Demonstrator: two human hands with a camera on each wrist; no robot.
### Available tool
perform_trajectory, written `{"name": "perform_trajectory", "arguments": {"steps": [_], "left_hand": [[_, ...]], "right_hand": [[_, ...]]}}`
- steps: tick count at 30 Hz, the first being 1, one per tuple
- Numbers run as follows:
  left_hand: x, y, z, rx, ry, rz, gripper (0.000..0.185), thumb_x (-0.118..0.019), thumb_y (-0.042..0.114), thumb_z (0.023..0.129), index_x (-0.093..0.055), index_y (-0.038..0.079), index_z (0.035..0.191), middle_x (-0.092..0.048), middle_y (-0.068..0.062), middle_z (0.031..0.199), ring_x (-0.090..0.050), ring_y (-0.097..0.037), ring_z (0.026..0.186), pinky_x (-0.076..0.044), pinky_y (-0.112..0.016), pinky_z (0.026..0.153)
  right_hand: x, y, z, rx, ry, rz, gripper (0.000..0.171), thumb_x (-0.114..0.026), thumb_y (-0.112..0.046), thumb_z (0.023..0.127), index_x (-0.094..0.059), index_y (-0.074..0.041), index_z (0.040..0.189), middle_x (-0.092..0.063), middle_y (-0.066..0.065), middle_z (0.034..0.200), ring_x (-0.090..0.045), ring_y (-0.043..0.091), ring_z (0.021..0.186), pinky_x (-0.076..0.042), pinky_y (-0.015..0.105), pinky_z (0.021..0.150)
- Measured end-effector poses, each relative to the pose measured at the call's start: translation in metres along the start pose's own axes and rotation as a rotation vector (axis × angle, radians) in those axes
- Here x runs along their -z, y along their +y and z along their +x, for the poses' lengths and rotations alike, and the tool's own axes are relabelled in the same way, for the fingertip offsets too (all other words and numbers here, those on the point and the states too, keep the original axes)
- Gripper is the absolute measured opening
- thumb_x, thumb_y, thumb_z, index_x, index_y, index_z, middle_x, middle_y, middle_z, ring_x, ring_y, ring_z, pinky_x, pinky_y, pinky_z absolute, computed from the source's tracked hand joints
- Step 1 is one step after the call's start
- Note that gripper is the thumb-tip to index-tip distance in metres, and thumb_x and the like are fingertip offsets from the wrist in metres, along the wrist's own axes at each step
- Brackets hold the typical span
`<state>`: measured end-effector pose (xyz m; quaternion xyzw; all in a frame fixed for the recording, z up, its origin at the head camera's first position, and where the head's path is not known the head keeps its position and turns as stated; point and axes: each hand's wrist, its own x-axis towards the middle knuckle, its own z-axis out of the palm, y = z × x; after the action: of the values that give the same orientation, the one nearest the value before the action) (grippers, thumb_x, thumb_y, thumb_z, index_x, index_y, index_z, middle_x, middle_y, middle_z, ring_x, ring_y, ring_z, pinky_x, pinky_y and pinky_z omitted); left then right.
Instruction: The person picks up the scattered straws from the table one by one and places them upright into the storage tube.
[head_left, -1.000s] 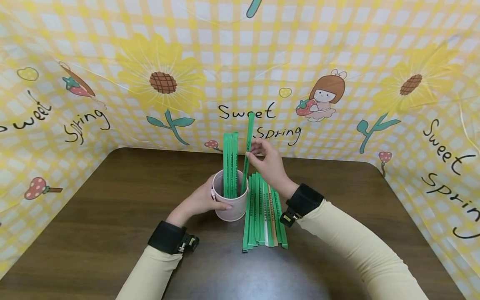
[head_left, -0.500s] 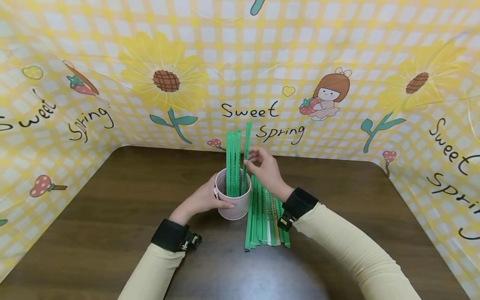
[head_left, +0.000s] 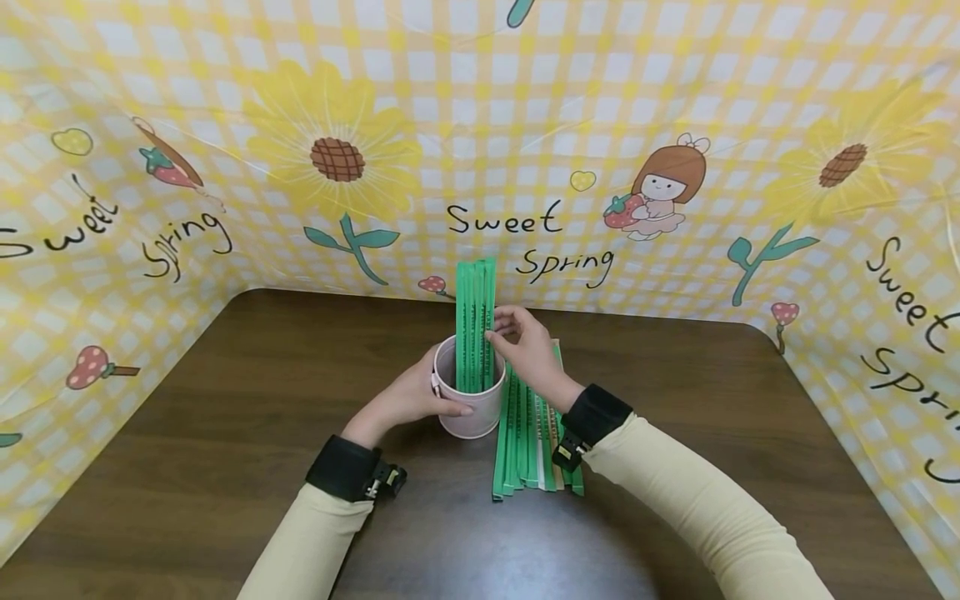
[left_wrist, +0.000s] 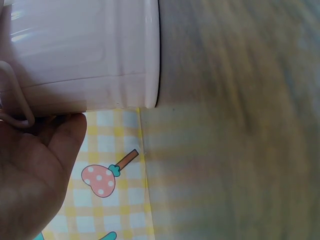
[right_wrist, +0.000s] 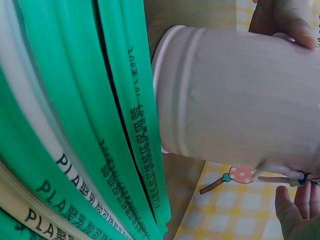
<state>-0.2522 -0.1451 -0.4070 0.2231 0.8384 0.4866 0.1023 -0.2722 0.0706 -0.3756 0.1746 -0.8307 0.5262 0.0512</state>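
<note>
A pink cup stands on the dark wooden table with three green paper-wrapped straws upright in it. My left hand grips the cup's left side, thumb across the front. My right hand pinches the rightmost straw just above the rim. A pile of several more wrapped straws lies flat to the right of the cup, under my right wrist. The left wrist view shows the cup against my palm. The right wrist view shows the straw pile next to the cup.
A yellow checked cloth with sunflowers and "Sweet Spring" lettering walls in the table at the back and on both sides. Bare tabletop stretches to the left and right of the cup and pile.
My right hand has lowered the straw it holds down into the cup, so its top now stands level with the other two. The left hand has stayed on the cup.
</note>
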Motion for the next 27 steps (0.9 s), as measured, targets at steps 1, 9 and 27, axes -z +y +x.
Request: {"name": "perform_trajectory", "arguments": {"steps": [1,9,27], "left_hand": [[0.0,0.0,0.0,-0.001,-0.001,0.001,0.113,-0.09,0.021,0.078,-0.015,0.0,0.16,-0.038,-0.026,0.155,-0.045,-0.042,0.139,-0.041,-0.06,0.114],[-0.001,0.003,0.002,-0.013,-0.006,0.0,0.113,-0.09,0.02,0.078,-0.015,0.0,0.16,-0.037,-0.026,0.156,-0.045,-0.042,0.139,-0.041,-0.06,0.114],[-0.002,-0.004,0.002,-0.056,0.007,0.005,0.111,-0.09,0.018,0.077,-0.017,0.0,0.159,-0.041,-0.026,0.153,-0.047,-0.042,0.137,-0.042,-0.061,0.113]], "right_hand": [[0.0,0.0,0.0,-0.006,-0.002,0.004,0.036,-0.063,-0.006,0.1,-0.055,0.003,0.133,-0.063,0.023,0.12,-0.062,0.036,0.114,-0.05,0.047,0.1],[0.006,-0.001,-0.002,-0.031,0.004,0.012,0.036,-0.065,-0.009,0.1,-0.057,0.0,0.134,-0.065,0.021,0.118,-0.063,0.034,0.114,-0.05,0.047,0.102],[0.073,0.053,-0.025,-0.389,-0.154,-0.151,0.044,-0.057,0.001,0.096,-0.05,0.013,0.138,-0.063,0.02,0.102,-0.068,0.03,0.093,-0.061,0.039,0.084]]}}
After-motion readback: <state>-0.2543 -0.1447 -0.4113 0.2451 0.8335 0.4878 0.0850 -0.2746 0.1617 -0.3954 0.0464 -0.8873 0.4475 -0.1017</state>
